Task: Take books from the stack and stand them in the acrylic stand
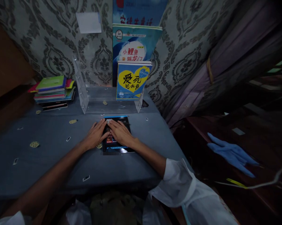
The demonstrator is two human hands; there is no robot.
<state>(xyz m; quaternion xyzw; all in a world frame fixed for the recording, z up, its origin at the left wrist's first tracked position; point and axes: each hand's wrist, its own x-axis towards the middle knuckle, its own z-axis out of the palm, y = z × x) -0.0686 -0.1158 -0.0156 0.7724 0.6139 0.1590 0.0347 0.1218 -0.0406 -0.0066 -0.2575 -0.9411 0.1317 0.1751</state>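
Observation:
A dark book with blue edging lies flat on the blue-grey tablecloth. Across its left side rests my left hand, fingers stretched forward, and part of it is on the cloth. My right hand lies flat over the middle of the book, fingers extended and pointing up and left. The hands are close together near the book's top left, and they hide part of its cover. Behind the book stands a clear acrylic rack, with a blue and yellow book upright at its right end.
A pile of books stands at the back left. Two larger books, one teal, rise behind the rack against the patterned wall. To the right are a gathered curtain and a blue glove on a dark red surface.

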